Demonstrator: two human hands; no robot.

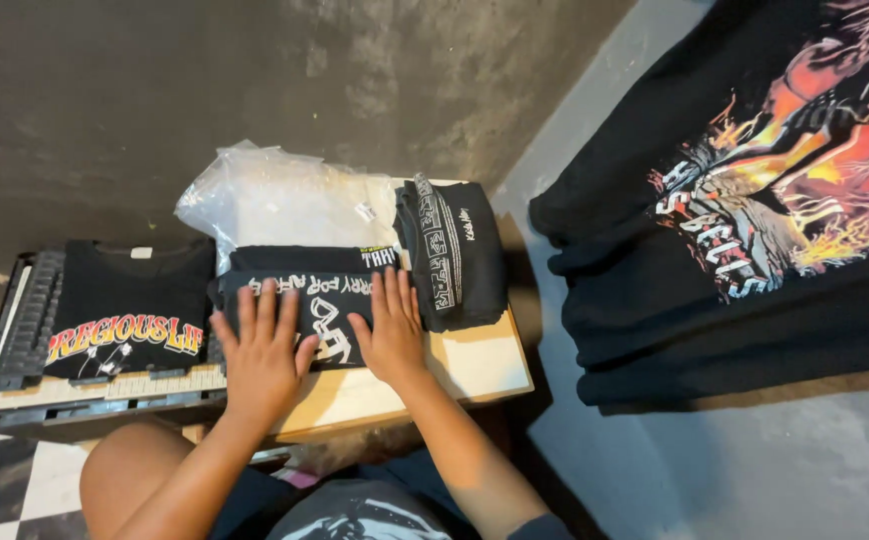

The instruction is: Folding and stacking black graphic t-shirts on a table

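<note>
On the worktop [475, 370] a folded shirt [305, 300] lies in the middle, with both hands flat on it, the left hand [263, 352] beside the right hand [393, 330]. Behind it sits a plastic bag [275, 200]. To its right lies a second folded shirt [455, 250], touching it. To its left a printed shirt [130, 310] rests on a crate [25, 330]. A stack of shirts [745, 210] lies far right, well apart.

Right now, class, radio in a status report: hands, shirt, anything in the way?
Left hand and right hand flat, open on folded black shirt. Shirt on wooden board. Second folded shirt touches right edge; plastic bag behind.
</note>
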